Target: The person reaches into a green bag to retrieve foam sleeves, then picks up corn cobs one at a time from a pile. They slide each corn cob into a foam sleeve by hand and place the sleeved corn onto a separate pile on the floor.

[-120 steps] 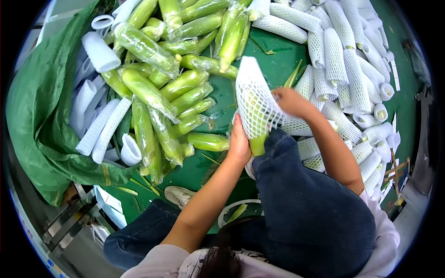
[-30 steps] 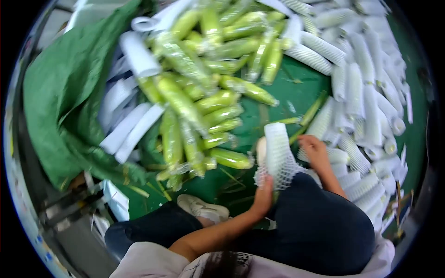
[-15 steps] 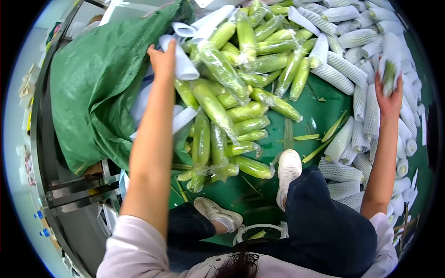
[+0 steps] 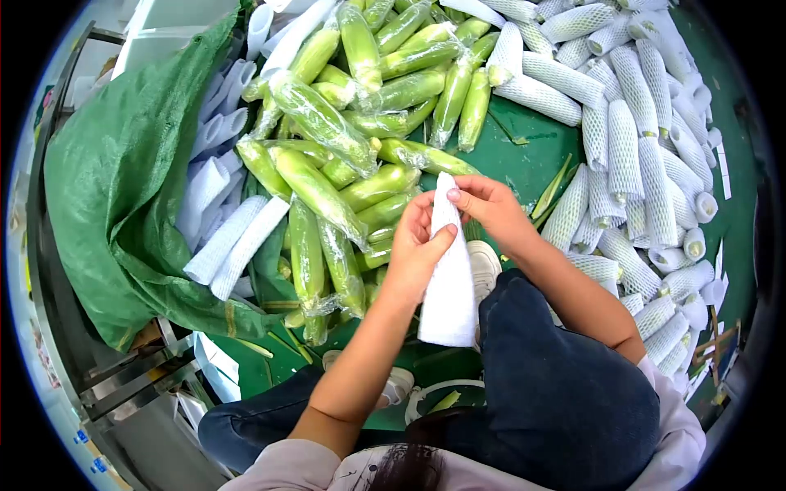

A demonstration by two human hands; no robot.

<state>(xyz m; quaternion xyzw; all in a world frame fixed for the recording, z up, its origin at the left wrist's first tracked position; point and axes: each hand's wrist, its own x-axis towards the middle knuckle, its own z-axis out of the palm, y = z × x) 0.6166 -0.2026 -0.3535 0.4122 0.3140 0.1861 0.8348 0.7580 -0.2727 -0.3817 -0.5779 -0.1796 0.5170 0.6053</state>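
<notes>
A white foam sleeve (image 4: 450, 286), flattened and narrow at its upper end, hangs between my two hands above my legs. My left hand (image 4: 419, 245) is closed round its left side, thumb across the front. At the top edge my right hand (image 4: 487, 209) pinches the sleeve with thumb and fingers. Just beyond my hands is a heap of green corn cobs (image 4: 327, 131) in clear film. No cob shows inside the held sleeve.
A green sack (image 4: 123, 180) at the left holds loose foam sleeves (image 4: 205, 192). On the right lie many cobs in white net sleeves (image 4: 622, 151). Leaf scraps (image 4: 553, 188) lie on the green surface. A metal frame (image 4: 147, 372) stands at lower left.
My left hand has come from the sack with a foam sleeve to the middle. My right hand has left the sleeved pile, let go of the cob, and now grips the sleeve too. The view has shifted.
</notes>
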